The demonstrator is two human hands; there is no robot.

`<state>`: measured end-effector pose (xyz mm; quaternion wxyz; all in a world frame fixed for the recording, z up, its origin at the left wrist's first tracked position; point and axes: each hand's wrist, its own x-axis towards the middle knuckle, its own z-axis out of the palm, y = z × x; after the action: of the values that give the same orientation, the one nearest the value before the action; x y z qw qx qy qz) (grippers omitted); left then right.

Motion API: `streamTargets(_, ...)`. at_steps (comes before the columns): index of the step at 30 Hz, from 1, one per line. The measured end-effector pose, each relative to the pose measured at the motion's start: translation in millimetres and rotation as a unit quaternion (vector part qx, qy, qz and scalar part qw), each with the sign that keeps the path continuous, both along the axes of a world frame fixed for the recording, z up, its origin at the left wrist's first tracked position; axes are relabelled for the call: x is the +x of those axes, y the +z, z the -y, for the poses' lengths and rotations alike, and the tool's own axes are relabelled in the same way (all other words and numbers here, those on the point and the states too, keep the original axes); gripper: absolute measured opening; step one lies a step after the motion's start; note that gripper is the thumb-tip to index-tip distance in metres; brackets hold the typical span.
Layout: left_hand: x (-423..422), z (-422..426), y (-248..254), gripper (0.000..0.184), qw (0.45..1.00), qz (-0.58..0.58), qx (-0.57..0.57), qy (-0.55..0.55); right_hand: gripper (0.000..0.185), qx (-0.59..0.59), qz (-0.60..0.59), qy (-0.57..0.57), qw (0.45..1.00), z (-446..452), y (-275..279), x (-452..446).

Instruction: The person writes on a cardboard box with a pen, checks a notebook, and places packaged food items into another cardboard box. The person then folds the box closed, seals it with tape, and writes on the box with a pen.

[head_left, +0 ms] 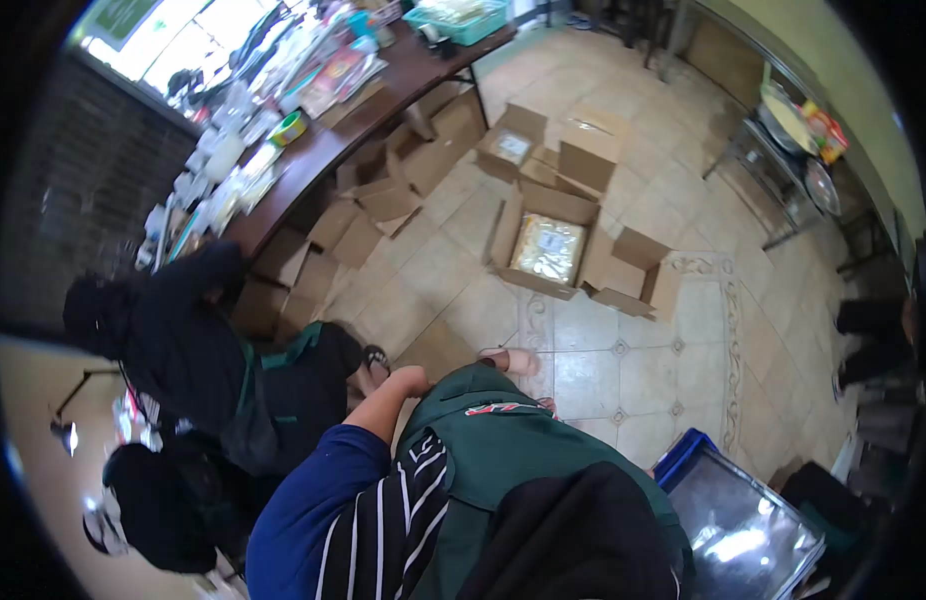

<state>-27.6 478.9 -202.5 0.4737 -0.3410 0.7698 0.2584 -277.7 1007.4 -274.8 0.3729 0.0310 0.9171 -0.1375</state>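
Observation:
My left hand point(412, 380) is at the left edge of the dark green apron point(483, 430) on my body, below a blue sleeve. Its fingers are mostly hidden, so what it holds, if anything, does not show. My right hand is out of sight. On the tiled floor ahead stands an open cardboard box point(501, 235) with clear plastic-wrapped packs point(549, 247) inside. Beside it are another open box point(633, 270) and a further box point(511, 140) with a white item in it.
A person in dark clothes point(198, 340) leans at a long cluttered table point(323, 150), with more boxes beneath. Another person point(168, 500) is at lower left. A blue crate point(683, 455) and metal tray point(743, 520) stand at right. A metal stand point(768, 165) holds bowls.

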Motion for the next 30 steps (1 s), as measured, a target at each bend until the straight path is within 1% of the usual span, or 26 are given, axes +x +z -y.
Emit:
streamTargets(1,11,-10,6,0.051,1.0,-0.014,-0.012,0.017,0.03,-0.001,-0.006,0.03,1.0,5,-3,-17)
streamTargets(4,53,-25,-20,0.052,0.996,-0.02,-0.016,0.088,0.03,-0.045,-0.039,0.101,0.993,47,-9,-65)
streamTargets(5,58,-31,-13,0.056,0.993,-0.025,-0.019,0.115,0.03,-0.07,-0.045,0.106,0.991,65,-13,-78)
streamTargets(6,60,-33,-9,0.056,0.992,-0.026,-0.018,0.126,0.032,-0.108,-0.046,0.093,0.989,86,-16,-88)
streamTargets(7,61,-32,-5,0.055,0.993,-0.02,-0.018,0.115,0.035,-0.146,-0.046,0.081,0.985,109,-18,-97)
streamTargets(8,61,-31,-1,0.055,0.994,-0.016,-0.018,0.105,0.035,-0.146,-0.045,0.093,0.984,134,-13,-104)
streamTargets(10,54,-24,7,0.052,0.992,-0.006,-0.023,0.126,0.037,-0.161,-0.006,0.064,0.985,189,18,-102)
streamTargets(13,53,-1,12,0.051,0.987,-0.004,-0.032,0.158,0.04,-0.152,0.02,0.112,0.982,234,3,-99)
streamTargets(15,60,18,4,0.05,0.983,-0.008,-0.032,0.179,0.039,-0.15,0.092,0.088,0.98,254,-11,-92)
streamTargets(16,70,27,-8,0.05,0.978,-0.053,-0.067,0.188,0.039,-0.149,0.091,0.099,0.98,263,-14,-90)
streamTargets(17,77,35,-15,0.052,0.971,-0.095,-0.101,0.196,0.036,-0.155,0.085,0.164,0.971,271,-14,-87)
streamTargets(18,76,45,-6,0.052,0.969,-0.094,-0.101,0.206,0.034,-0.161,0.079,0.227,0.957,275,-21,-86)
streamTargets(19,74,57,4,0.051,0.963,-0.061,-0.062,0.255,0.034,-0.16,0.081,0.236,0.955,280,-31,-81)
streamTargets(20,74,67,12,0.049,0.953,-0.028,-0.021,0.301,0.031,-0.135,-0.002,0.278,0.951,279,-57,-76)
streamTargets(21,82,76,5,0.049,0.951,-0.028,-0.02,0.307,0.03,-0.123,-0.044,0.3,0.945,294,-61,-77)
streamTargets(22,92,82,-5,0.049,0.947,-0.055,-0.023,0.316,0.029,-0.11,-0.087,0.32,0.937,310,-66,-79)
streamTargets(23,101,89,-13,0.049,0.943,-0.082,-0.025,0.322,0.028,-0.066,-0.09,0.417,0.902,339,-52,-86)
streamTargets(24,109,95,-14,0.049,0.942,-0.084,-0.023,0.324,0.027,-0.019,-0.093,0.509,0.856,367,-44,-96)
streamTargets(26,125,99,-16,0.049,0.897,-0.08,-0.013,0.434,0.029,-0.015,0.047,0.382,0.923,444,-4,-90)
streamTargets(27,132,99,-17,0.049,0.897,-0.079,-0.008,0.434,0.03,-0.033,0.046,0.383,0.922,470,-17,-95)
streamTargets(28,137,100,-18,0.049,0.887,-0.063,-0.001,0.457,0.032,-0.052,0.044,0.384,0.921,497,-30,-100)
streamTargets(30,150,93,-25,0.049,0.865,-0.047,0.01,0.5,0.034,-0.097,-0.001,0.453,0.886,562,-25,-101)
